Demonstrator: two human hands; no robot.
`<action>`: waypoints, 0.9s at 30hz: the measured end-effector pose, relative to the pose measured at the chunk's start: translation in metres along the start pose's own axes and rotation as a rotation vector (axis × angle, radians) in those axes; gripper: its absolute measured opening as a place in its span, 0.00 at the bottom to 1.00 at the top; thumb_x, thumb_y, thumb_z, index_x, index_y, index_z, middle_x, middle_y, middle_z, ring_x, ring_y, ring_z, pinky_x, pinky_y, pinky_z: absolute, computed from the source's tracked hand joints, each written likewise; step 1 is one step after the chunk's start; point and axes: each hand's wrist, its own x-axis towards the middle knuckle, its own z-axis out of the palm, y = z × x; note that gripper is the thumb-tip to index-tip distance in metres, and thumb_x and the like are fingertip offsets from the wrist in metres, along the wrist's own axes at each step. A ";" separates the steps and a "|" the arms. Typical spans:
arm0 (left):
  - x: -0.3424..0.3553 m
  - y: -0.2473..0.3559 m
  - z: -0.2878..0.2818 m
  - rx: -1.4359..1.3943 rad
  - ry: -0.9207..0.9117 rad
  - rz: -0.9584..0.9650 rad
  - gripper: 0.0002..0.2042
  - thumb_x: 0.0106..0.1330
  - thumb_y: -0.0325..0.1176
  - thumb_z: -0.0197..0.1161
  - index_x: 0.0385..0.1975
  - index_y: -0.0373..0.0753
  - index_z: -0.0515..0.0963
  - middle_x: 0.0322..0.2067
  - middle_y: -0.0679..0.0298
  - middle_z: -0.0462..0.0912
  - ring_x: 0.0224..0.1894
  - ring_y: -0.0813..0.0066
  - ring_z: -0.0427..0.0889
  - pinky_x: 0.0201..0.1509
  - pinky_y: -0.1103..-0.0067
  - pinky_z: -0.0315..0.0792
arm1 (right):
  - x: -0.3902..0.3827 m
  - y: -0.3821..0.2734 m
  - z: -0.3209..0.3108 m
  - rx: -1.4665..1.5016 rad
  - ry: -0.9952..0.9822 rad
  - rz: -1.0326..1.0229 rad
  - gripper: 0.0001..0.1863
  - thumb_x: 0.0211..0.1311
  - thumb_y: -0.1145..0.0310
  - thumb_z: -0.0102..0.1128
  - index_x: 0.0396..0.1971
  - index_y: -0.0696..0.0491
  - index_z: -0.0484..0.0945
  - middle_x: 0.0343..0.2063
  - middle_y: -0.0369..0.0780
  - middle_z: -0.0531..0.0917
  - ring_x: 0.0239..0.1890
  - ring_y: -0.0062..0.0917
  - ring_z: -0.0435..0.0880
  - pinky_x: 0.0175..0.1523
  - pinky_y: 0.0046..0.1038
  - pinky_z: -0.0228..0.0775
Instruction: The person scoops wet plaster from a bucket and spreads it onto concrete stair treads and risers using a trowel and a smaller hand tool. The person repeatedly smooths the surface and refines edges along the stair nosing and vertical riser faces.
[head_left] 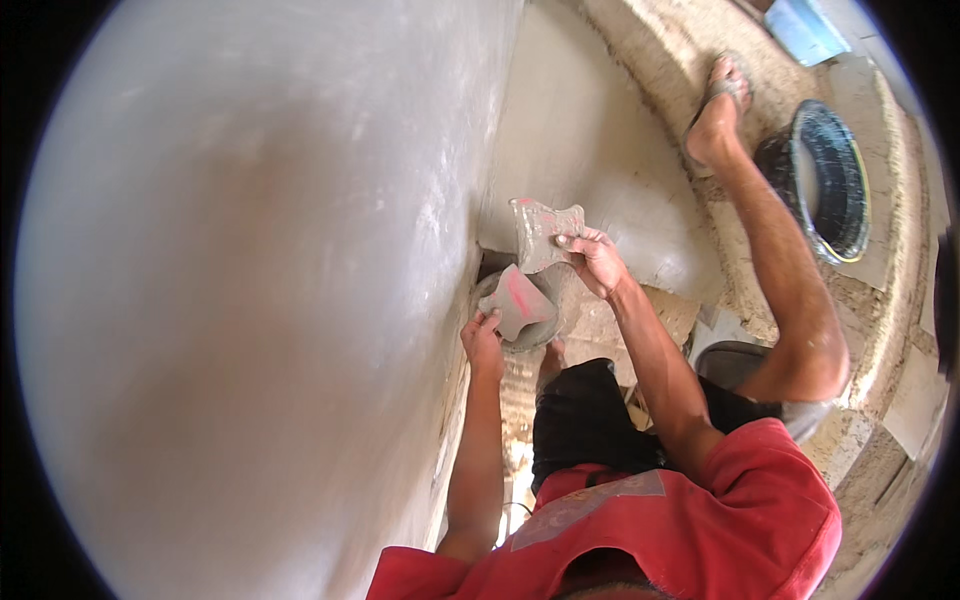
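My left hand (485,342) grips the edge of a flat grey scraper plate (522,303) with a pink streak across its face. Just above and to the right, my right hand (596,262) pinches a second scraper plate (546,232) with curved-in sides, smeared with wet grey plaster. The two plates are close together; whether their edges touch I cannot tell. Under the left plate stands a round bucket (546,334) with grey material at its rim. Most of its inside is hidden by the plate.
A smooth grey plastered wall (250,300) fills the left side. Ahead lies a smooth plastered slab (590,130) beside a rough ledge (660,50). My sandalled foot (722,105) rests on that ledge. A black tub (835,180) stands at the right, and a light blue container (805,30) beyond it.
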 end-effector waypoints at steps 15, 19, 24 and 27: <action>-0.129 0.039 -0.006 0.160 -0.194 -0.053 0.15 0.67 0.28 0.65 0.53 0.38 0.84 0.45 0.64 0.87 0.45 0.71 0.86 0.50 0.70 0.78 | -0.239 -0.011 0.044 0.190 0.155 -0.338 0.14 0.65 0.80 0.55 0.49 0.57 0.81 0.42 0.38 0.88 0.45 0.29 0.88 0.56 0.40 0.82; -0.148 0.054 0.005 0.172 -0.244 -0.043 0.17 0.66 0.30 0.66 0.54 0.37 0.83 0.48 0.62 0.87 0.46 0.69 0.85 0.52 0.69 0.79 | -0.268 -0.010 0.052 0.057 0.109 -0.490 0.10 0.68 0.79 0.60 0.45 0.57 0.85 0.45 0.37 0.89 0.47 0.23 0.86 0.54 0.32 0.78; -0.177 0.104 0.066 0.078 -0.531 0.023 0.14 0.66 0.26 0.65 0.51 0.33 0.82 0.44 0.62 0.87 0.45 0.73 0.86 0.50 0.76 0.79 | -0.326 -0.042 0.050 -0.760 0.310 -0.775 0.14 0.68 0.73 0.62 0.51 0.58 0.84 0.44 0.35 0.87 0.46 0.27 0.83 0.55 0.25 0.69; -0.201 0.135 0.109 0.100 -0.667 -0.019 0.11 0.66 0.23 0.64 0.47 0.31 0.82 0.42 0.62 0.87 0.43 0.75 0.86 0.49 0.79 0.79 | -0.353 -0.065 0.048 -0.901 0.240 -1.149 0.15 0.66 0.75 0.60 0.52 0.60 0.83 0.49 0.43 0.85 0.50 0.32 0.83 0.56 0.26 0.70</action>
